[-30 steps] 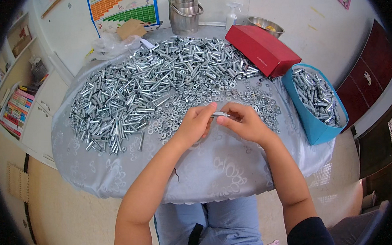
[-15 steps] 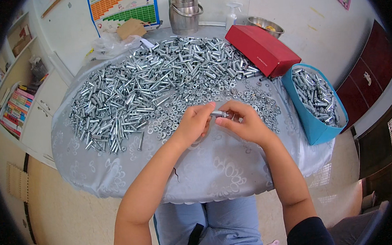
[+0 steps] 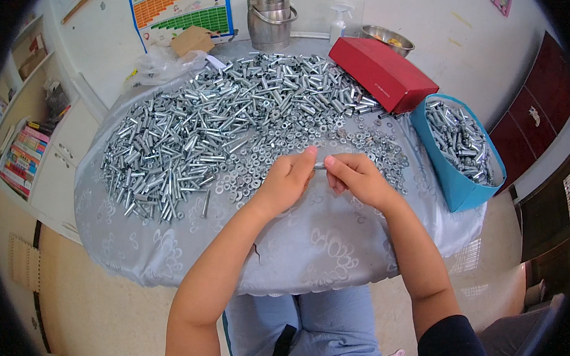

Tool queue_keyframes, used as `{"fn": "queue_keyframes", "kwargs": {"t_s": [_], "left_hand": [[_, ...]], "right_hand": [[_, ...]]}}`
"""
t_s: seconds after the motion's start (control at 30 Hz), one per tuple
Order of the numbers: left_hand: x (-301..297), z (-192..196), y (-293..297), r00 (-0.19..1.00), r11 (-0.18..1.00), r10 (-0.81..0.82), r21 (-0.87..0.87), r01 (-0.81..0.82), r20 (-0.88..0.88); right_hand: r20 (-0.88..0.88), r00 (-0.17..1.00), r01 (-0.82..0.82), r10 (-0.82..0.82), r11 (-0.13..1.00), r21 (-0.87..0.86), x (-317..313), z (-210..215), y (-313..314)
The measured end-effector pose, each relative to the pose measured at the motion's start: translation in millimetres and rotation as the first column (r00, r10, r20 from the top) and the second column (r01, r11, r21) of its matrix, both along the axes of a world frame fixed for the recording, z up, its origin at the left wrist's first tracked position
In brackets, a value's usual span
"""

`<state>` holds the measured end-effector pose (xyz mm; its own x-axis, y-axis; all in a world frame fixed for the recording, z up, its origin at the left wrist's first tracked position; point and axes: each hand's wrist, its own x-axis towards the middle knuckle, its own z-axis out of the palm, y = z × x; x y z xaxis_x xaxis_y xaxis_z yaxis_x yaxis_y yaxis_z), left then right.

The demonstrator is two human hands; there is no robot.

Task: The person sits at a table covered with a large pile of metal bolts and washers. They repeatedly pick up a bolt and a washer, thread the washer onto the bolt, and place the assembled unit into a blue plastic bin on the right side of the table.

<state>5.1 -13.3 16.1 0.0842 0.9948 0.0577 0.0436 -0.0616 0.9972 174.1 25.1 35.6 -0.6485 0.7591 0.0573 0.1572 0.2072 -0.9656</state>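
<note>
Over the front part of the table, my left hand [image 3: 284, 183] and my right hand [image 3: 357, 179] meet at one metal expansion bolt [image 3: 320, 166]. Its left end disappears into the closed fingers of my left hand. The thumb and bent fingers of my right hand pinch the other end, so only a short stretch of silver shows. Just beyond my hands lie many loose washers and nuts [image 3: 258, 161]. Farther back and to the left spreads a large heap of bolts and sleeves [image 3: 186, 128]. A single bolt [image 3: 206, 203] lies apart at the heap's near edge.
At the right edge stands a blue fabric bin [image 3: 463, 191] filled with bolt assemblies. Behind it rests a red box [image 3: 382, 73]. A steel pot [image 3: 269, 21], a spray bottle [image 3: 337, 24], a metal bowl [image 3: 403, 43] and a plastic bag [image 3: 166, 67] line the back of the table.
My right thumb and fingers have closed over the bolt's right end, which showed between them before. The other fingers have curled in. My left hand has barely moved.
</note>
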Motion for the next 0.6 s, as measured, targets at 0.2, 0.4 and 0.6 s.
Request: {"fn": "queue_keyframes", "kwargs": {"t_s": [0.2, 0.4, 0.6], "left_hand": [[3, 7, -8, 0.977, 0.978, 0.077, 0.208, -0.036, -0.197], [6, 1, -7, 0.987, 0.964, 0.088, 0.260, -0.050, -0.137], [3, 0, -1, 0.994, 0.993, 0.035, 0.106, -0.046, 0.106]], "right_hand": [[-0.089, 0.994, -0.066, 0.056, 0.992, -0.110, 2, 0, 2], [-0.199, 0.978, -0.110, 0.058, 0.958, -0.263, 2, 4, 1], [-0.264, 0.960, -0.006, -0.087, 0.943, -0.334, 10, 6, 13]]}}
